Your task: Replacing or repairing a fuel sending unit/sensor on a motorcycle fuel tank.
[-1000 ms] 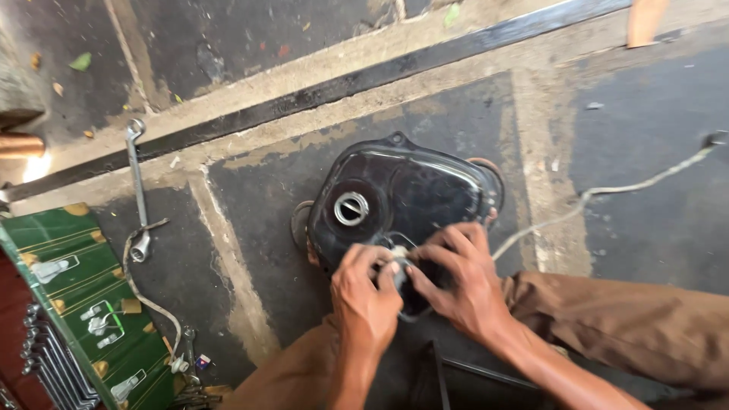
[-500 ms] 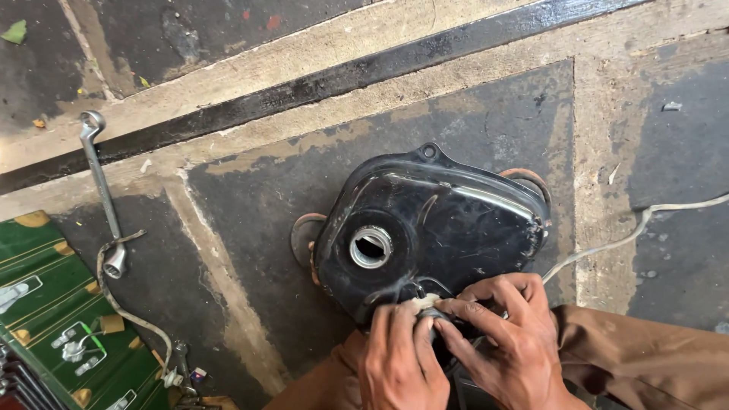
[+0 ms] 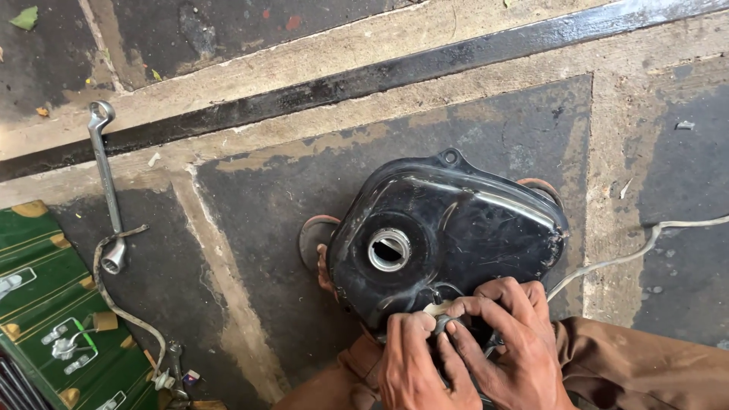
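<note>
A black metal fuel tank (image 3: 463, 228) with a round open filler neck (image 3: 389, 250) lies on the stone floor. My left hand (image 3: 414, 364) and my right hand (image 3: 509, 342) press together on a small pale fitting (image 3: 440, 310) at the tank's near edge, fingers curled around it. Most of the fitting is hidden under my fingers. Brown trouser legs (image 3: 645, 368) show under my arms.
A long ring spanner (image 3: 106, 182) lies on the floor at left, next to a green tool tray (image 3: 45, 319) with small parts. A pale cable (image 3: 638, 250) runs right from the tank. A rusty ring (image 3: 311, 235) sits under the tank's left side.
The view has shifted, so the tank and hands sit lower and further right in frame. My hands stay on the same fitting, with fingers slightly shifted.
</note>
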